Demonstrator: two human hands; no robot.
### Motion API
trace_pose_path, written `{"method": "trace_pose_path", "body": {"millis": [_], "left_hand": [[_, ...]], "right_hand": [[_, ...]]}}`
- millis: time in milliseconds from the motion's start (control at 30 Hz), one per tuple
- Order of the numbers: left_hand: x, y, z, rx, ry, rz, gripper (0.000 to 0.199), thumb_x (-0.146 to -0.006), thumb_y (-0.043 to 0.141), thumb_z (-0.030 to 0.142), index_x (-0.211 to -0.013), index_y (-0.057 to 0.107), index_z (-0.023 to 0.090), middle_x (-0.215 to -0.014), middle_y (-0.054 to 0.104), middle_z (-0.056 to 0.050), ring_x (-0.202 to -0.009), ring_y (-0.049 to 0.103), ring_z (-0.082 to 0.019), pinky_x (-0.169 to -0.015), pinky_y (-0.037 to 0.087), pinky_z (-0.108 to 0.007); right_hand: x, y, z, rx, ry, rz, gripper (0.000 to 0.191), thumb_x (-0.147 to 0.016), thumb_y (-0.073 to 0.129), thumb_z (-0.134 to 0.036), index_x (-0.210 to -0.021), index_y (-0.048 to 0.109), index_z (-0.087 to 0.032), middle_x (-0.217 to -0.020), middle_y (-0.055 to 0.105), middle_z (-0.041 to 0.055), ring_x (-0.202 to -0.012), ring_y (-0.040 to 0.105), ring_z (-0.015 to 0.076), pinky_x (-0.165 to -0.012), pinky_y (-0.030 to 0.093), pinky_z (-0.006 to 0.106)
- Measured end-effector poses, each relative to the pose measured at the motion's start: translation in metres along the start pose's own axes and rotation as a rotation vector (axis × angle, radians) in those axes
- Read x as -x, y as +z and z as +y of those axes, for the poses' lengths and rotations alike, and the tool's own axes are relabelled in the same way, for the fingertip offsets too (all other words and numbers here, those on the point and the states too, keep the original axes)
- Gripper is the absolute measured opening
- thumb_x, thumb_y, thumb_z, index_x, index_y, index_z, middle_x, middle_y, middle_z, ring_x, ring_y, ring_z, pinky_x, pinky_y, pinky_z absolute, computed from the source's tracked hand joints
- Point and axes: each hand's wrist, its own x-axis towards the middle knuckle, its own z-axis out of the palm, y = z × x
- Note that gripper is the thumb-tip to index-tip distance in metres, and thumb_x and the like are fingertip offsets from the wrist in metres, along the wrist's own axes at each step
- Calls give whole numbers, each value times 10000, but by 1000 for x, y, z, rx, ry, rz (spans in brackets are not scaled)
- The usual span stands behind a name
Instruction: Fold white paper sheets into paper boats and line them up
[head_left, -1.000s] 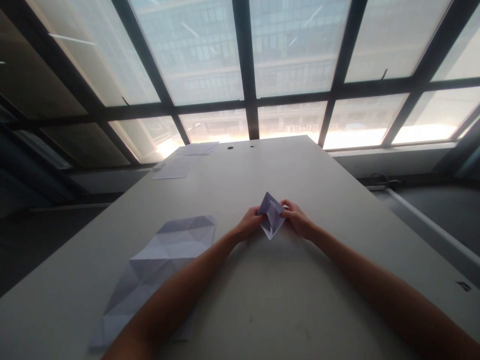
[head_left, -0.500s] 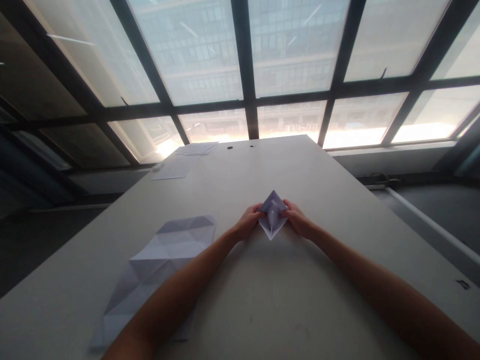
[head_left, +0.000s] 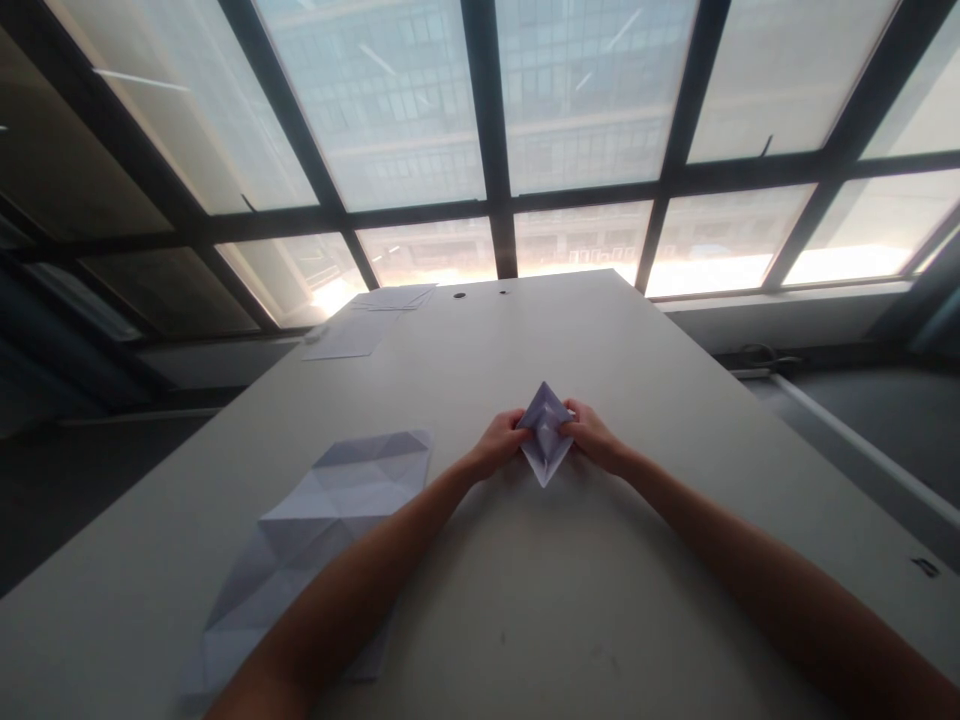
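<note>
A small diamond-shaped piece of folded paper (head_left: 546, 440) is held just above the white table, its centre sunken between raised edges. My left hand (head_left: 500, 443) grips its left corner, thumb on the inner side. On the right corner, my right hand (head_left: 594, 437) is closed in the same way, with its thumb pressing inward. The fingers behind the paper are mostly hidden. To the left lies a large creased sheet (head_left: 337, 490), partly covered from view by my left forearm.
The white table (head_left: 555, 340) stretches away to large dark-framed windows. Flat white sheets (head_left: 349, 335) lie at its far left corner. Two small dark spots mark the far edge. A small dark mark (head_left: 925, 567) is near the right edge.
The folded paper has become slightly narrower and longer between my hands, its lower tip a bit further down. Both hands keep their hold almost in place.
</note>
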Motion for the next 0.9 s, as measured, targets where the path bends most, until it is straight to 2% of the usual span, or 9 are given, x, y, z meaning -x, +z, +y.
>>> {"method": "trace_pose_path", "body": {"millis": [100,200,367,467,567,667,767,900], "left_hand": [[0,2,-4,-113,27,50,196,-721,611,152,-886,709,110,-798,693,-32,-676,599,-156,-591,418,-220],[0,4,-6,-164,20,96,234,-734,621,159,-944,711,112,-845,708,-47,-705,623,-169,-595,445,-225],[-1,4,-8,-198,24,167,362,-744,630,147,-1104,661,127,-1034,696,-89,-828,662,-194,-701,515,-263],[-3,1,-12,-299,47,286,378,-784,621,196,-1156,641,135,-1083,659,-108,-871,649,-207,-752,521,-301],[-6,-3,-15,-388,92,447,303,-830,580,222,-1110,660,135,-1058,641,-111,-953,619,-223,-842,495,-340],[-6,-5,-17,-339,99,554,258,-864,531,221,-1073,663,148,-1027,643,-93,-924,612,-205,-827,486,-328],[-6,-5,-19,-251,92,604,251,-885,518,241,-1080,654,159,-1018,645,-79,-821,606,-172,-765,487,-298],[-6,-3,-21,-192,88,624,235,-891,522,244,-1066,653,157,-1001,652,-76,-761,593,-153,-730,478,-278]], "right_hand": [[-3,-1,6,93,-17,36,294,-604,576,-203,-894,528,-192,-684,621,-10,-586,565,153,-490,387,230],[-4,-3,11,138,-28,57,317,-615,563,-176,-931,535,-181,-749,648,16,-637,600,167,-531,436,243],[-5,-6,10,324,-44,148,359,-653,590,-185,-1012,575,-170,-878,660,48,-707,624,170,-595,473,252],[-6,-12,6,420,-93,222,338,-709,604,-258,-1033,609,-160,-921,671,68,-758,629,183,-661,480,276],[-7,-17,3,431,-188,318,222,-753,566,-308,-886,650,-152,-862,683,73,-785,625,197,-714,474,299],[-5,-16,-4,400,-269,345,208,-778,528,-335,-734,636,-162,-746,671,52,-702,604,178,-665,456,280],[1,-10,-16,508,-284,285,220,-796,520,-333,-685,625,-175,-642,634,19,-580,545,145,-564,391,251],[10,-5,-33,799,-232,238,230,-809,552,-330,-646,630,-188,-621,641,18,-571,535,132,-567,343,248]]}}
